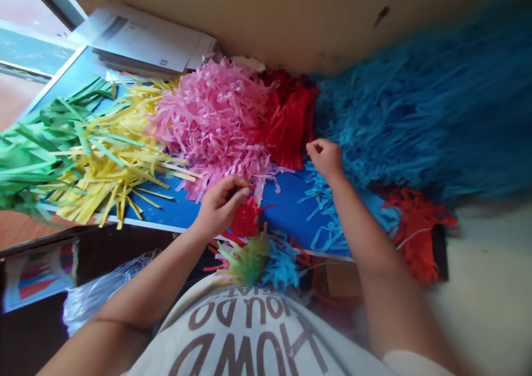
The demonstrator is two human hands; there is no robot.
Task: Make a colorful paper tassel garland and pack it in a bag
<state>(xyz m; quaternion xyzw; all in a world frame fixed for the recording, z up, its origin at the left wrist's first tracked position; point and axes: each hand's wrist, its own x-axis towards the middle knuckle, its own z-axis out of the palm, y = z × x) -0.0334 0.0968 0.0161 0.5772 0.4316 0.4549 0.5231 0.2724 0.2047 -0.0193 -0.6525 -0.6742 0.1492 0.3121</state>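
My left hand (224, 201) is closed in a pinch on a small bunch of red paper strips (245, 219), which hangs down over the table's front edge. Higher and to the right, my right hand (326, 157) has thumb and finger pressed together; whatever they may hold is too small to make out. Just left of its fingertips lies a pile of red fringed strips (291, 121). A pink strip pile (216, 115) sits beyond my left hand. Close to my body, a tassel of green-yellow strips (251, 257) adjoins light blue strips (282, 262).
Yellow strips (124, 154) and green strips (45, 137) cover the left of the blue table (291, 196). Stacked papers (153, 40) rest against the wall. A large blue strip heap (394, 110) and orange-red strips (418, 232) lie at right. Clear plastic cord (103, 290) sits below.
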